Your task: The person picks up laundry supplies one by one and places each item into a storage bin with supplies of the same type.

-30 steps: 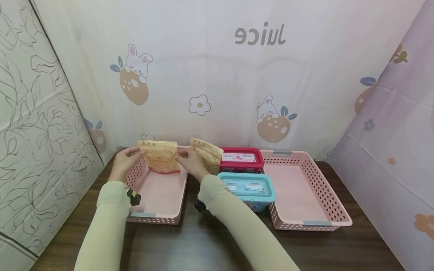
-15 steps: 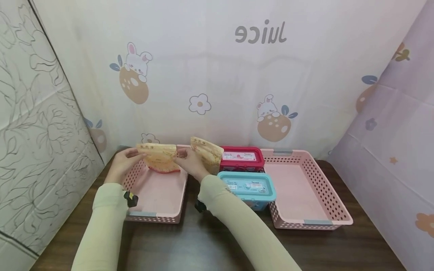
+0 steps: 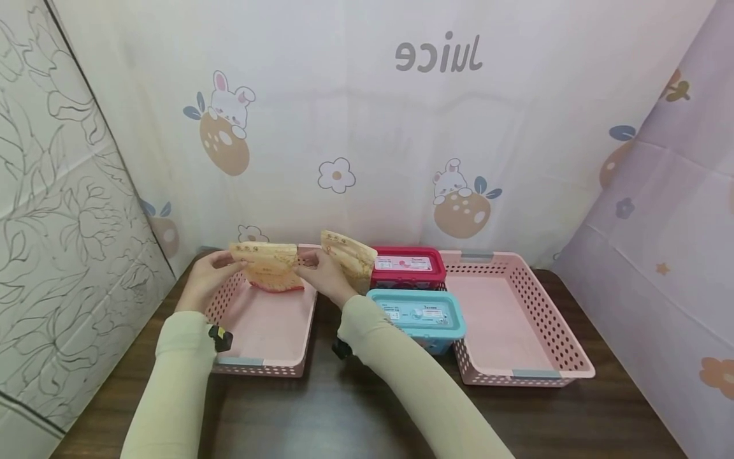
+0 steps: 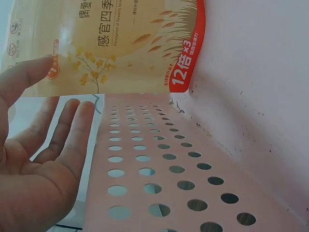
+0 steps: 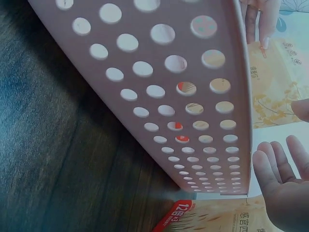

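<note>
A yellow pouch [image 3: 268, 266] is held roughly upright at the back of the left pink basket [image 3: 269, 331].
The left hand [image 3: 205, 278] and right hand [image 3: 325, 274] each clamp their grip on one side edge; whether the red-trimmed base bears on the basket floor is hard to tell. To settle it well, both sides should come down level, the base spread flat before fingers let go together, the right hand clear of the second pouch [image 3: 357, 260] just beside it.

Head looks down; wrist views (close) share pouch [image 4: 130, 48]
</note>
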A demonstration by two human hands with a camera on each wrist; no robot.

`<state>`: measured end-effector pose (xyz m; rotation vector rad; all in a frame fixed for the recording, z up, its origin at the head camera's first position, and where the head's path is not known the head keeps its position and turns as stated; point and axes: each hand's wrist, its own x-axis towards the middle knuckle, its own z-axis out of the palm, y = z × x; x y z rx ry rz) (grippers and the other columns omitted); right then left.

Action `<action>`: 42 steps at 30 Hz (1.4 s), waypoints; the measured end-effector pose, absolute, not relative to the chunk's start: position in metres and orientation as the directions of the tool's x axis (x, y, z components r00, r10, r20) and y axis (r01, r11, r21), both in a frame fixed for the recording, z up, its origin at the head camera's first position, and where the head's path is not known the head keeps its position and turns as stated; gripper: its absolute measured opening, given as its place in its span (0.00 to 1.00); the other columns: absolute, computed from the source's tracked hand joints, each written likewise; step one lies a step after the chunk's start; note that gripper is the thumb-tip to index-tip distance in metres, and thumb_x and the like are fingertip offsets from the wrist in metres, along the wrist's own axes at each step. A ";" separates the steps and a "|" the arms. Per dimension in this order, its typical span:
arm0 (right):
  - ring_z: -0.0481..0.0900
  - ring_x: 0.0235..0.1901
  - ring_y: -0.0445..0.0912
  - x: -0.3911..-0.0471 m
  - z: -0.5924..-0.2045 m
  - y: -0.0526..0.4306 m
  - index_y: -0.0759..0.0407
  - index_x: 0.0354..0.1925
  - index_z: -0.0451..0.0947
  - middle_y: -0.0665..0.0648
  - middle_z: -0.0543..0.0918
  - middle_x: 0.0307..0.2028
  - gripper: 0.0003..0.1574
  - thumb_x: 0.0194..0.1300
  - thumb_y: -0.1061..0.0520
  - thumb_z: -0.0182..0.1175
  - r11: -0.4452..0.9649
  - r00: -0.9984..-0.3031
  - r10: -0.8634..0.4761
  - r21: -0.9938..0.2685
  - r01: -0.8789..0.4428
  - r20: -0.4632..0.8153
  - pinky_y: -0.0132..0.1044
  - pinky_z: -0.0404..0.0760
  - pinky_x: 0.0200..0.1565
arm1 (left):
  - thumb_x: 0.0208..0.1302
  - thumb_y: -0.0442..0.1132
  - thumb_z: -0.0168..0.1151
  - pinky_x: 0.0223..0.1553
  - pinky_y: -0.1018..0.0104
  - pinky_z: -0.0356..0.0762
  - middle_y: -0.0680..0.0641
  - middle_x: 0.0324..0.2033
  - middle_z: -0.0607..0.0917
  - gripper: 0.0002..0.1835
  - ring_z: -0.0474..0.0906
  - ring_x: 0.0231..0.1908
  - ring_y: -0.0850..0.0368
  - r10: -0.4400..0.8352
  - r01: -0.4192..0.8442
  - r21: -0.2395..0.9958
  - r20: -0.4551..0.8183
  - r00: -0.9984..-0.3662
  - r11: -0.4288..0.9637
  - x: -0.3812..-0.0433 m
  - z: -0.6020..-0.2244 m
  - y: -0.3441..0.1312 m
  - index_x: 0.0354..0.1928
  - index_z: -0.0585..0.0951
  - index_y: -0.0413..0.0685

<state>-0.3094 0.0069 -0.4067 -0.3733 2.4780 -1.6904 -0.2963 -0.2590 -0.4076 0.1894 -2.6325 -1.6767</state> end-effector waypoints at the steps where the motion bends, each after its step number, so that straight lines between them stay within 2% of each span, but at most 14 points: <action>1: 0.76 0.52 0.48 -0.309 -0.407 0.007 0.56 0.60 0.76 0.53 0.79 0.51 0.26 0.68 0.48 0.66 0.347 -0.962 -0.270 -0.928 -0.137 0.041 0.45 0.80 0.55 | 0.65 0.57 0.67 0.68 0.38 0.58 0.33 0.71 0.65 0.46 0.59 0.70 0.34 -0.108 -0.093 0.906 -0.053 -0.993 0.412 -0.295 -0.407 -0.259 0.75 0.60 0.38; 12: 0.76 0.54 0.49 -0.303 -0.402 0.009 0.52 0.60 0.72 0.52 0.78 0.53 0.27 0.68 0.46 0.66 0.331 -0.959 -0.282 -0.936 -0.121 0.024 0.47 0.79 0.57 | 0.66 0.56 0.65 0.67 0.34 0.58 0.32 0.71 0.61 0.48 0.57 0.70 0.32 -0.083 -0.085 0.907 -0.055 -0.995 0.413 -0.277 -0.392 -0.257 0.78 0.53 0.44; 19: 0.77 0.52 0.49 -0.302 -0.392 0.015 0.56 0.59 0.73 0.53 0.78 0.50 0.26 0.67 0.49 0.67 0.285 -0.954 -0.286 -0.943 -0.173 0.089 0.43 0.81 0.54 | 0.68 0.54 0.65 0.68 0.36 0.58 0.30 0.71 0.61 0.48 0.58 0.69 0.31 -0.052 -0.044 0.923 -0.027 -0.998 0.381 -0.272 -0.384 -0.259 0.78 0.51 0.39; 24: 0.79 0.51 0.49 -0.301 -0.387 0.020 0.58 0.59 0.74 0.54 0.80 0.49 0.27 0.66 0.50 0.68 0.268 -0.956 -0.266 -0.943 -0.198 0.125 0.42 0.81 0.52 | 0.68 0.52 0.65 0.67 0.35 0.59 0.29 0.70 0.62 0.47 0.60 0.68 0.30 -0.053 -0.010 0.927 0.010 -0.999 0.374 -0.270 -0.377 -0.258 0.77 0.52 0.38; 31: 0.78 0.53 0.49 -0.299 -0.386 0.026 0.57 0.61 0.73 0.53 0.78 0.51 0.31 0.66 0.46 0.68 0.281 -0.959 -0.265 -0.944 -0.173 0.097 0.45 0.80 0.54 | 0.68 0.50 0.65 0.66 0.34 0.60 0.28 0.71 0.61 0.46 0.59 0.68 0.28 -0.058 0.008 0.921 0.033 -0.998 0.389 -0.266 -0.368 -0.257 0.78 0.52 0.40; 42: 0.77 0.56 0.49 -0.294 -0.378 0.030 0.52 0.62 0.73 0.52 0.78 0.53 0.30 0.65 0.45 0.68 0.303 -0.965 -0.252 -0.941 -0.154 0.077 0.45 0.80 0.56 | 0.68 0.51 0.66 0.67 0.33 0.58 0.30 0.73 0.59 0.46 0.56 0.70 0.30 -0.065 0.034 0.927 0.063 -0.996 0.374 -0.259 -0.358 -0.252 0.78 0.53 0.44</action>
